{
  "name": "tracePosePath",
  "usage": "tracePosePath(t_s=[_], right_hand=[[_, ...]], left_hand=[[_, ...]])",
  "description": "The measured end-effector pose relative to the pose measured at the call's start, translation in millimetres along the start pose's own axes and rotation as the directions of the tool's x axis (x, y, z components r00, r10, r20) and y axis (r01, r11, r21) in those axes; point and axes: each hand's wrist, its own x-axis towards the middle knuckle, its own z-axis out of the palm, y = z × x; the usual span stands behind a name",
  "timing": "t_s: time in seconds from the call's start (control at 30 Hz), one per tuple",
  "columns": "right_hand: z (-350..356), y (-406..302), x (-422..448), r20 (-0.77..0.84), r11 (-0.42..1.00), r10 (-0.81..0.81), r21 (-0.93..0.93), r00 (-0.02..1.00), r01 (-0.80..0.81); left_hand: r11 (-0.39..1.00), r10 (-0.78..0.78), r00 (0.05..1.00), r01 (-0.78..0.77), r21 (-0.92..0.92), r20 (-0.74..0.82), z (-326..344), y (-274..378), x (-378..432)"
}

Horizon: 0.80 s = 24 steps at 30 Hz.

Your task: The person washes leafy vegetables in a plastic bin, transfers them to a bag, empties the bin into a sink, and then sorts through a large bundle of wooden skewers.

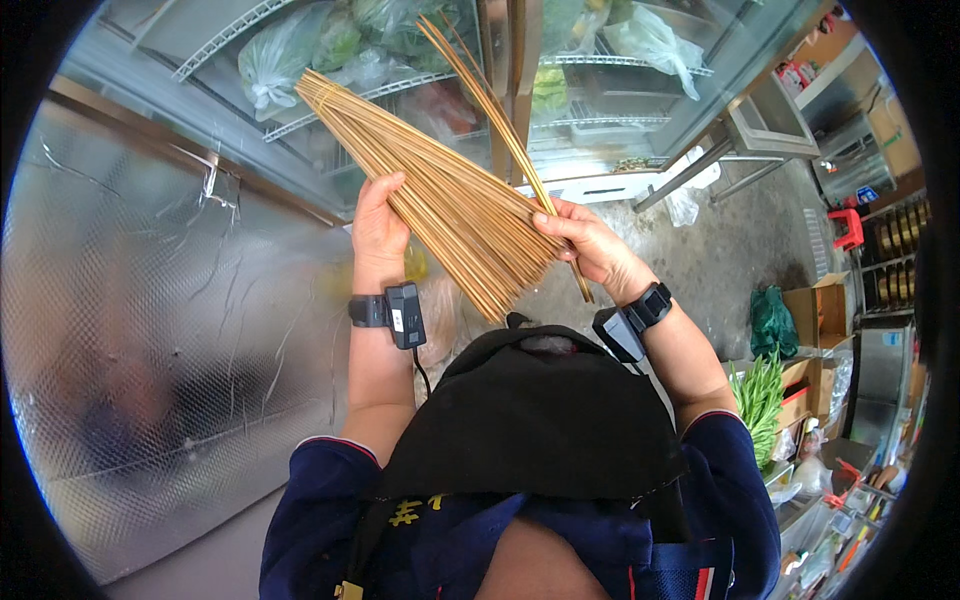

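A large bundle of thin bamboo skewers (442,195) fans out in front of my chest. A yellow band (324,96) binds its narrow far end. My left hand (381,217) grips the bundle along its left side, thumb on top and the other fingers hidden underneath. At the right edge of the fan, my right hand (581,236) pinches a few separate sticks (510,135), which point up and away. Its thumb lies close to the loose near ends of the bundle; whether it also presses on them I cannot tell.
Ahead stands a glass-door refrigerator with wire shelves (630,61) and bagged vegetables (277,60). Quilted silver foil (187,330) covers a surface at left. To the right are a steel table (772,139), a red stool (847,229), a cardboard box (821,311) and leafy greens (757,405).
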Motion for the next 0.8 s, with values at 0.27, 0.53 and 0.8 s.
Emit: tracePosePath(t_s=[0.27,0.53,0.8], right_hand=[[-16.5,13.5,-0.7,-0.103,0.974,-0.054,-0.224,0.993,0.030],[-20.6,10.4,-41.5,-0.116,0.746,-0.371,-0.628,0.922,0.221],[13.4,27.8,-23.4,-0.027,0.458,-0.529,-0.851,0.848,0.258]], left_hand=[[1.000,-0.029,0.998,0.029,-0.003,0.048,11.2,-1.9,-0.9],[0.987,0.093,0.994,-0.085,0.140,-0.055,-2.2,-0.9,-0.4],[0.987,0.092,0.996,-0.089,0.133,-0.014,5.7,-5.7,-1.2]])
